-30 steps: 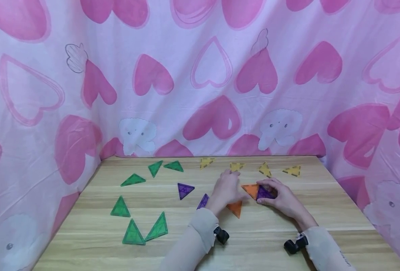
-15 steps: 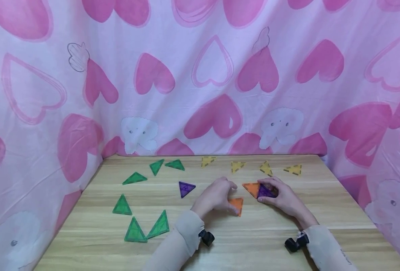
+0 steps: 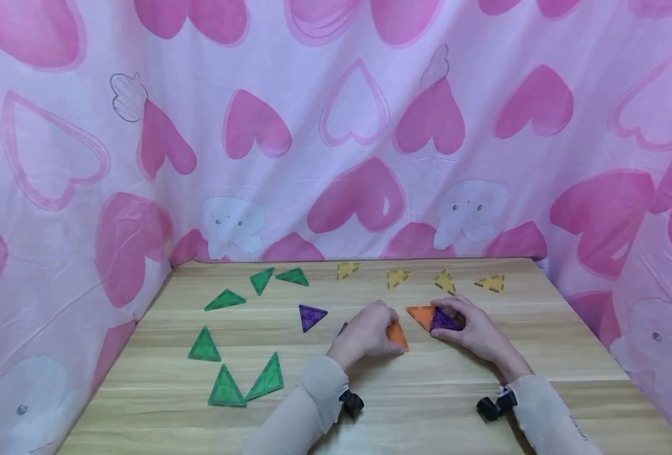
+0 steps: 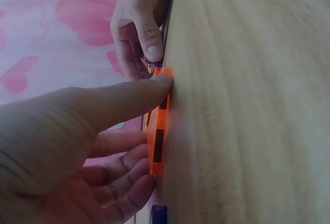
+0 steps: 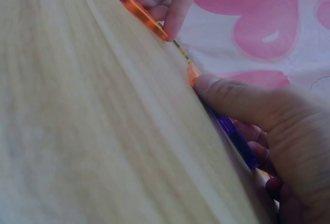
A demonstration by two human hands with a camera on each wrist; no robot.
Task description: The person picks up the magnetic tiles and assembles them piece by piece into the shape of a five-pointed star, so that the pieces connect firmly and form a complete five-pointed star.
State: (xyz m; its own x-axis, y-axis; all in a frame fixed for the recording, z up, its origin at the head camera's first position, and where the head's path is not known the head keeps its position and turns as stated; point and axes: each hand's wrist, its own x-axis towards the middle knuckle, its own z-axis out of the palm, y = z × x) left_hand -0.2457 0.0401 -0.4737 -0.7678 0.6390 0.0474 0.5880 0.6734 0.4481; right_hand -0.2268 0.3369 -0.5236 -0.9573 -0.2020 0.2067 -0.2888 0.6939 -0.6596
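My left hand (image 3: 365, 332) pinches an orange triangular magnetic tile (image 3: 396, 337) between thumb and fingers, at the middle of the wooden table. In the left wrist view that orange tile (image 4: 159, 141) lies low against the tabletop. To the right, my right hand (image 3: 478, 332) grips a purple triangular magnetic tile (image 3: 442, 321) by its edges. A second orange tile (image 3: 421, 315) lies edge to edge with this purple one, its tip pointing left. A purple tile (image 3: 343, 328) shows only a corner behind my left hand.
Left of the hands lies another purple tile (image 3: 311, 318). Several green triangular tiles, such as this one (image 3: 227, 387), spread over the table's left side. Several yellow triangular tiles, one at the right (image 3: 491, 284), line the back edge. A pink heart-print curtain (image 3: 336, 158) surrounds the table.
My left hand drew back left from above the near orange tile, then took hold of it. That tile has turned and shifted slightly away from me. My right hand stays put.
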